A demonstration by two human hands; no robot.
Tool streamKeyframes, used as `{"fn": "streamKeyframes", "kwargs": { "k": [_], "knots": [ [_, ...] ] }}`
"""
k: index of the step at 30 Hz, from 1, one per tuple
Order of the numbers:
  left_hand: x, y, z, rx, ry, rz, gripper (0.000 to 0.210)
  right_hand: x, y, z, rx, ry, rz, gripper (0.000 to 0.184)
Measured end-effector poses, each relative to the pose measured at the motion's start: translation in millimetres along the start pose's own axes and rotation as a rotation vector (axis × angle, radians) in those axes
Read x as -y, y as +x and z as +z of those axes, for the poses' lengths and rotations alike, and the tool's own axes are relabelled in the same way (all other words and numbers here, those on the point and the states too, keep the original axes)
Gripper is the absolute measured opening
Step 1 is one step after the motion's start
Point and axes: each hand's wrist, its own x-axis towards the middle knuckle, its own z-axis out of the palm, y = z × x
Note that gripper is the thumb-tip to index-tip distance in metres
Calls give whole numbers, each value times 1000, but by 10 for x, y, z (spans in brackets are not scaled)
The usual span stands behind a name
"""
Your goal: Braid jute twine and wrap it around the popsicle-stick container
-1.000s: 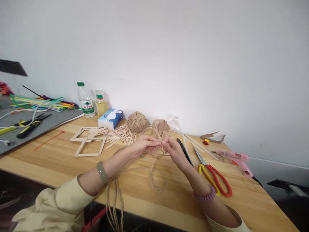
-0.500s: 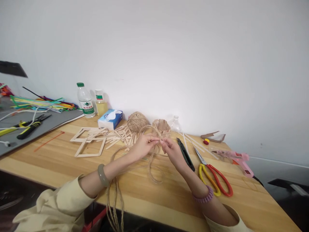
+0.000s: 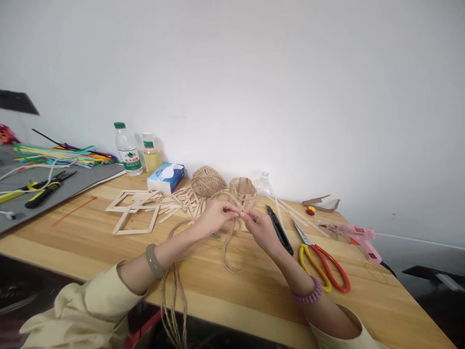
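My left hand (image 3: pixel 218 216) and my right hand (image 3: pixel 258 226) meet over the middle of the table, fingertips pinched together. Both grip jute twine (image 3: pixel 232 198), which looks braided where it arches up behind the fingers. Loose twine strands hang below the hands onto the wood, and several more drop over the table's front edge under my left forearm. Just behind sit a ball of twine (image 3: pixel 207 182) and a small basket-like holder of wooden pieces (image 3: pixel 242 190). The exact crossing of strands between my fingertips is too small to make out.
Right of my hands lie a utility knife (image 3: pixel 279 230), scissors (image 3: pixel 319 261) and a pink glue gun (image 3: pixel 358 235). Craft sticks (image 3: pixel 185 201), stick frames (image 3: pixel 136 223), a tissue pack (image 3: pixel 166 178) and a water bottle (image 3: pixel 129 152) stand left. Pliers (image 3: pixel 45 191) rest on a grey mat (image 3: pixel 87 179).
Both hands stay pinched on the twine in nearly the same place. The twine arch behind the fingers sits slightly lower, and the loose loop below has shifted a little.
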Motion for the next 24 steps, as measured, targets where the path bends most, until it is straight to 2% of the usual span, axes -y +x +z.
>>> {"fn": "streamKeyframes", "kwargs": {
  "k": [3,6,8,11,13,19,24],
  "knots": [
    [57,26,2,-8,-107,-17,7,-5,-1,-9,-5,-45,-9,33],
    [114,55,-11,-23,-170,5,14,-3,-1,-4,-21,-86,-5,34],
    [131,70,-29,44,-138,-25,16,0,0,7,-16,-124,2,32],
    [133,77,-55,170,-125,-166,10,-6,6,29,36,-182,13,29],
    [146,79,-67,212,-129,-228,11,-22,10,41,77,-200,18,29],
    [291,99,-95,399,-44,-144,24,-90,3,57,187,-239,22,31],
    [313,78,-105,437,43,-152,18,-81,-10,8,311,-268,-20,27]
  ]
}}
